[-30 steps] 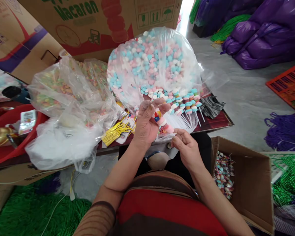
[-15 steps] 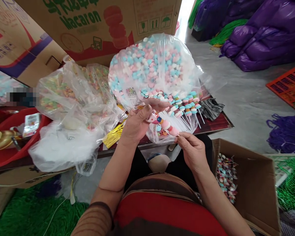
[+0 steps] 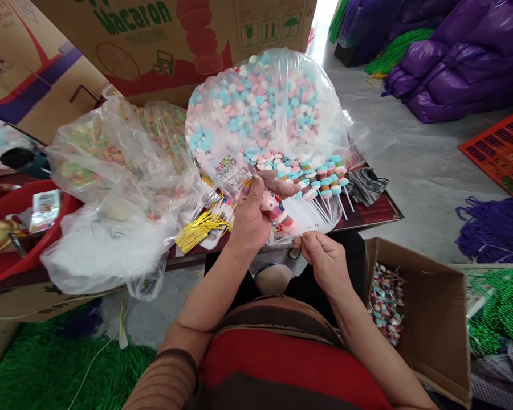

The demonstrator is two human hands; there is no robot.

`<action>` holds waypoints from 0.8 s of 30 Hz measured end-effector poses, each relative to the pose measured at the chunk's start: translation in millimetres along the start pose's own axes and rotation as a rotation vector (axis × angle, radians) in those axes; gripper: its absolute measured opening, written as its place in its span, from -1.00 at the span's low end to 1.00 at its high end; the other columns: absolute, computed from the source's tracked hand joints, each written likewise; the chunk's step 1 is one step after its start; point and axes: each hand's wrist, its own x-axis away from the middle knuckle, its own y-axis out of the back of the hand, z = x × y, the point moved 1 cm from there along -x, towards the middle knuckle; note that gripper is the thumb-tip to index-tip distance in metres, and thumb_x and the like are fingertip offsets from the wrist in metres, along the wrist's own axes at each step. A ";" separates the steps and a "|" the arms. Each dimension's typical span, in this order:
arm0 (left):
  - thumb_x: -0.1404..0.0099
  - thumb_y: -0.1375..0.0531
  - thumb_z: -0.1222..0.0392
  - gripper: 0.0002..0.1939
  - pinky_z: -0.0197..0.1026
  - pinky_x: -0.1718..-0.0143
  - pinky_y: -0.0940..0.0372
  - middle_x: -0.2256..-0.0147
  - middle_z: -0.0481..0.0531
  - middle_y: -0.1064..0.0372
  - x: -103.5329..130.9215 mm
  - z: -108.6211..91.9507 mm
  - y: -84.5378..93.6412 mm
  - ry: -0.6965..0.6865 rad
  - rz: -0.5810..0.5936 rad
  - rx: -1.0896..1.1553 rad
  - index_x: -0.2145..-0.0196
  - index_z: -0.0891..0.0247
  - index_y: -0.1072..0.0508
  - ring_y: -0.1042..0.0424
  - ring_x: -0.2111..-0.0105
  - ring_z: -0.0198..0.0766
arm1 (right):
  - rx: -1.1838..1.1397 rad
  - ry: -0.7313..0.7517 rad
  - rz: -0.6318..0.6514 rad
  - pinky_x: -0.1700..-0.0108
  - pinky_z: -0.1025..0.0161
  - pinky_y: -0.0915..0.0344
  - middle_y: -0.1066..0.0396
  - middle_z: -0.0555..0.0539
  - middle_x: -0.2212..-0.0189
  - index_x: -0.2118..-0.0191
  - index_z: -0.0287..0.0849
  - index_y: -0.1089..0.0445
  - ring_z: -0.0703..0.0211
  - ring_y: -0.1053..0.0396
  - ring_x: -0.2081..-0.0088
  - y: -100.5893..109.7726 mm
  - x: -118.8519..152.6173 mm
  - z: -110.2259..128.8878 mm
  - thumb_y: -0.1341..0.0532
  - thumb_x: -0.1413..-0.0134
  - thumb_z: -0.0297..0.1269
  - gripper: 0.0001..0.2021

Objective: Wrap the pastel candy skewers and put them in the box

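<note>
The left hand is closed around the candy end of a candy skewer, with a small clear wrapper sticking up past its fingers. The skewer's long axis slants down to the right, stick end pinched by the right hand, above the table edge, before the big candy bag

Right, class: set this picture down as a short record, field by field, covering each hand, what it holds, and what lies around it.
Left hand: grips the candy skewer inside a small clear sleeve.
Right hand: pinches the skewer's lower end.
Behind the hands: big bag of candy, with loose skewers at its mouth.
Table: yellow ties, more bags.
Right of lap: box of wrapped pieces.
</note>
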 end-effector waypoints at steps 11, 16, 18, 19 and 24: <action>-0.10 -0.46 -0.13 -0.55 -0.30 0.44 -0.31 0.53 -0.14 -0.38 17.6 25.0 4.9 0.067 0.062 -0.067 0.45 0.24 -0.38 -0.33 0.58 -0.45 | 0.204 0.126 -0.166 0.47 0.31 -0.19 -0.29 0.06 0.65 0.43 -0.15 -0.49 0.27 -0.21 0.56 -7.1 -0.6 -13.3 -0.27 -0.16 0.06 -0.64; -0.15 -0.45 -0.08 -0.61 -0.34 0.48 -0.25 0.59 -0.19 -0.28 20.4 38.1 2.4 0.040 0.058 0.004 0.29 0.20 -0.41 -0.36 0.55 -0.40 | 0.061 0.084 -0.033 0.56 0.33 -0.06 -0.14 0.10 0.70 0.40 -0.19 -0.50 0.32 -0.05 0.63 -6.3 -12.8 -28.0 -0.16 -0.23 0.20 -0.49; -0.15 -0.45 -0.05 -0.63 -0.26 0.30 -0.37 0.61 -0.21 -0.24 15.7 30.6 0.1 -0.013 0.058 0.016 0.30 0.19 -0.41 -0.38 0.52 -0.40 | 0.095 0.123 -0.005 0.54 0.33 -0.13 -0.25 0.07 0.64 0.22 -0.20 -0.57 0.29 -0.15 0.60 -0.7 -13.2 -25.4 -0.22 -0.20 0.18 -0.52; -0.15 -0.45 -0.03 -0.64 -0.22 0.22 -0.40 0.61 -0.22 -0.23 13.4 26.6 -1.0 -0.033 0.051 0.015 0.32 0.19 -0.41 -0.37 0.53 -0.41 | 0.125 0.143 -0.004 0.52 0.32 -0.17 -0.30 0.04 0.61 0.16 -0.19 -0.58 0.27 -0.20 0.58 1.8 -12.3 -22.8 -0.25 -0.18 0.17 -0.53; -0.16 -0.43 0.03 -0.68 -0.16 0.07 -0.39 0.49 -0.09 -0.40 18.6 32.6 2.3 0.035 0.065 -0.070 0.50 0.23 -0.40 -0.48 0.34 -0.29 | 0.123 0.144 -0.055 0.51 0.32 -0.19 -0.24 0.06 0.69 0.29 -0.17 -0.60 0.28 -0.17 0.61 -2.5 -7.3 -16.1 -0.23 -0.18 0.19 -0.52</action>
